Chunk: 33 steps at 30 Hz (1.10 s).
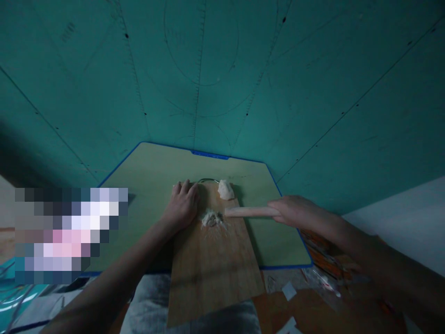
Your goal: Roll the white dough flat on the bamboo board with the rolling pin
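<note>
A long wooden cutting board (212, 264) reaches from the yellow table towards my lap. My left hand (184, 202) is at its far left corner, fingers curled at the edge and gripping it. In my right hand (290, 209) is a wooden rolling pin (250, 212), closed round its right end; the pin's other end is over the board's right side. A pale lump of dough (225, 190) sits at the far right corner. Nearer the middle lies a small floury piece of dough (211, 219) with flour scattered around it.
The yellow folding table (163, 160) has a blue rim and stands against a green wall (222, 83). A blurred-out object (69, 236) is at the left. On the floor to the right lie paper scraps (289, 291) and clutter (327, 260).
</note>
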Each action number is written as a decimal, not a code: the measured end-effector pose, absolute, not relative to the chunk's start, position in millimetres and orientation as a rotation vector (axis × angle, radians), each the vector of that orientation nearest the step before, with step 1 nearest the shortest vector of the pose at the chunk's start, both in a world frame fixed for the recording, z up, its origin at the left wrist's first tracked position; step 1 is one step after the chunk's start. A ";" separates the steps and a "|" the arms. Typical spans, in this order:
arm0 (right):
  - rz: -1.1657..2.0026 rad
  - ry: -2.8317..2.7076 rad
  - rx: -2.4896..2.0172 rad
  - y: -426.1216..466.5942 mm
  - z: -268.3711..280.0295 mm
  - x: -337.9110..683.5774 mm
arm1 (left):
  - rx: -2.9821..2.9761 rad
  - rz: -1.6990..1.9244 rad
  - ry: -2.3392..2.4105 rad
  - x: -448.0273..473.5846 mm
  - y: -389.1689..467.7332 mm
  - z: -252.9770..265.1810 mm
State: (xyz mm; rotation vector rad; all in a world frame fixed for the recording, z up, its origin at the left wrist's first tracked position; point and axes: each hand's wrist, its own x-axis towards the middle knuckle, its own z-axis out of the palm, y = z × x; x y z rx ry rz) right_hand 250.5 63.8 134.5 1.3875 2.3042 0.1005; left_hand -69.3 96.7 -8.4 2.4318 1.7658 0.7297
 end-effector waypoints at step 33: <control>0.380 2.287 0.957 127.2 178.8 153.3 | 2.120 0.870 1.684 -67.8 93.6 -8.8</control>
